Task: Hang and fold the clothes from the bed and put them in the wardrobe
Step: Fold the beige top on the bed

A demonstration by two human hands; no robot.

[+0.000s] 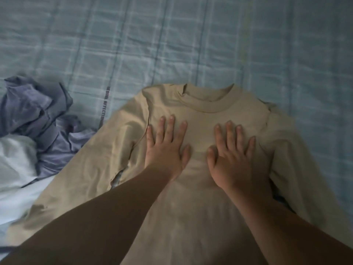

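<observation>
The left hand (pixel 165 150) and right hand (pixel 234 157), spread flat and holding nothing, press the beige long-sleeved crew-neck top (pixel 205 105); sweeping outward should clear creases before folding.

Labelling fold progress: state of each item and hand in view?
beige sweatshirt: laid flat on the bed, unfolded, sleeves spread.
left hand: rests flat on the sweatshirt's chest, fingers straight.
right hand: same, beside it.
purple garment: crumpled, unfolded.
white garment: crumpled, against the purple one.
</observation>
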